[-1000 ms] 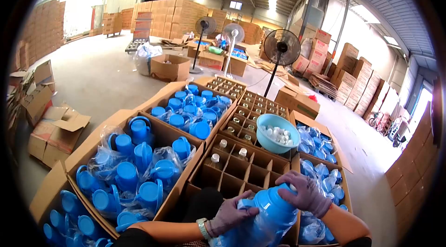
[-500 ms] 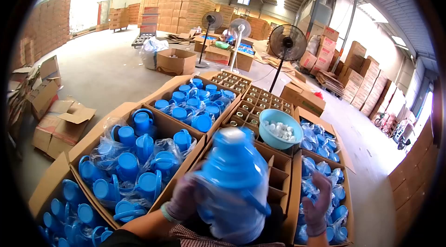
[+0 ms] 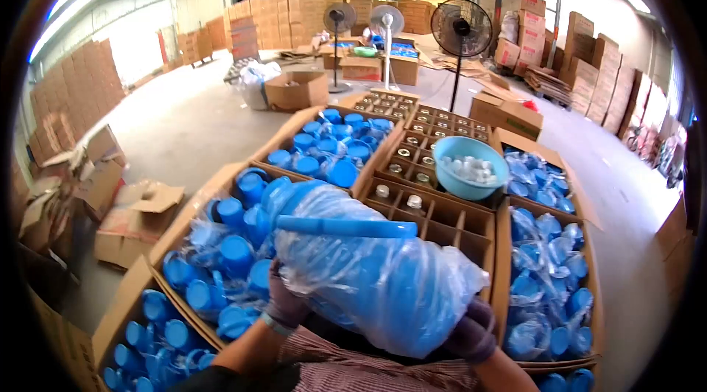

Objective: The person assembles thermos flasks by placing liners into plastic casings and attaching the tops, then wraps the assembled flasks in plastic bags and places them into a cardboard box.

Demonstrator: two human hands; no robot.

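Note:
A big blue thermos flask [image 3: 368,267] in a clear plastic bag lies tilted on its side in front of me. Its narrower top points left, over a carton of blue flask parts [image 3: 236,256], and its long blue handle [image 3: 346,228] faces up. My left hand [image 3: 289,298], in a purplish glove, grips the flask from below near its upper end. My right hand [image 3: 471,331], also gloved, is closed around the bagged base at the right. Part of each hand's fingers is hidden behind the flask.
A light blue basin [image 3: 471,167] of small white pieces sits on divided cartons, where glass necks [image 3: 414,203] stand in some cells. Cartons of bagged blue parts [image 3: 549,281] flank me. Ahead are standing fans [image 3: 462,26], an open carton [image 3: 297,90] and a person [image 3: 377,40].
The flask has gone from upright to lying sideways, top to the left. My right hand, open and apart before, has closed on its base. My view has shifted left.

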